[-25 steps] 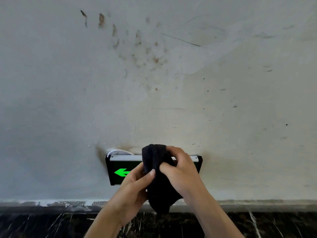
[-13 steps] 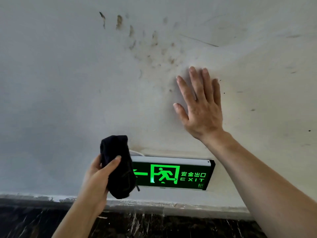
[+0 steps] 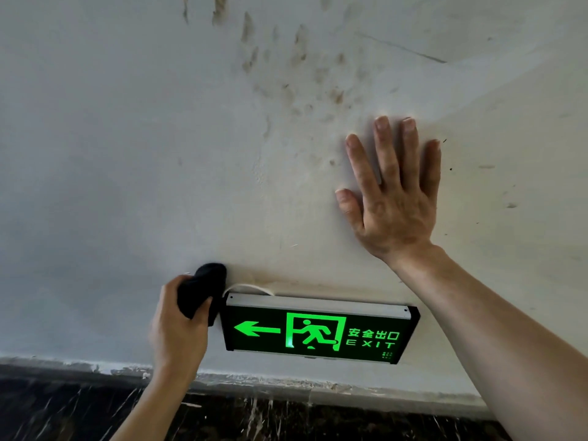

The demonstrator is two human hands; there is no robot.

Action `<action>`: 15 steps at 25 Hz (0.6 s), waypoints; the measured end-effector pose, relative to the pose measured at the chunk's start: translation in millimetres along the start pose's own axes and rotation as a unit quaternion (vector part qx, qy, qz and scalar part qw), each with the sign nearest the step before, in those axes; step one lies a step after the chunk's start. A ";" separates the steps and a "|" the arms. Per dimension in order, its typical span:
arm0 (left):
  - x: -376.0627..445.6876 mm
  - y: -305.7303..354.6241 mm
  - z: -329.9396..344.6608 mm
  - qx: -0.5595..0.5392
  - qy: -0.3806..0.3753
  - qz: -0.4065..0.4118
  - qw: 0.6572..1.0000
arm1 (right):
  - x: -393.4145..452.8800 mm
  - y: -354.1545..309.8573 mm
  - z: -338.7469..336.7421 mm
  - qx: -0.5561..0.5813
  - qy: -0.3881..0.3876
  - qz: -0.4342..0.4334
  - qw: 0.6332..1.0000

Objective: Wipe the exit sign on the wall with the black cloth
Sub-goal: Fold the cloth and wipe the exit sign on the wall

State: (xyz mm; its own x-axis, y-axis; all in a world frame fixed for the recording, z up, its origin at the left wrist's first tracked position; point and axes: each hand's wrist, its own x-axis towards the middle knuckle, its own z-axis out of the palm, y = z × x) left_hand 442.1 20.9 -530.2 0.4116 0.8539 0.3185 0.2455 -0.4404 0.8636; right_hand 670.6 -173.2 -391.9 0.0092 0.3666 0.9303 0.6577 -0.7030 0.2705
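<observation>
- A person's left hand (image 3: 178,329) holds a bunched black cloth (image 3: 200,289) against a pale, stained wall (image 3: 127,154), its grip closed round the wad with the thumb across the front of it.
- The cloth touches the wall at the upper left corner of the exit sign (image 3: 318,332), just beside the sign's left end and the white cable (image 3: 251,287) that loops out above it; whether the cloth presses on the sign's casing itself cannot be told.
- The sign sits low on the wall, just above the dark marbled skirting (image 3: 286,418), its green arrow, running figure and "EXIT" lettering lit and fully uncovered.
- The right hand (image 3: 394,198) lies flat on the wall above and to the right of the sign, fingers spread, holding nothing; it appears to brace the person and is well apart from the cloth.
- The wiping seems to be at its start, at the sign's left edge, with the face and the grey top strip not yet under the cloth.
- The next move would call for drawing the cloth rightward along the top and over the lit face, pressing gently so that neither the cable nor the casing is pulled from the wall.
</observation>
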 end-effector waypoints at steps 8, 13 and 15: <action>-14.0 -27.6 11.7 -0.013 -0.072 -0.050 0.996 | 1.7 -1.5 8.9 -0.026 0.034 -0.004 0.999; -21.1 -35.0 13.9 -0.019 -0.103 -0.085 0.991 | 1.9 -0.8 9.9 -0.025 0.035 0.000 0.999; -25.8 -43.2 14.9 -0.007 -0.130 -0.096 0.987 | 1.5 -2.6 10.1 -0.027 0.041 0.001 0.999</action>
State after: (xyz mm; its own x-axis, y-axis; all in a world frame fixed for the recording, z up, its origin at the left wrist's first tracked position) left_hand 434.0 13.7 -581.6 0.5710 0.8200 0.0388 0.3292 -0.2720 0.9043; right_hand 676.5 -164.6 -393.7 -0.0532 0.3156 0.9474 0.6169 -0.7357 0.2797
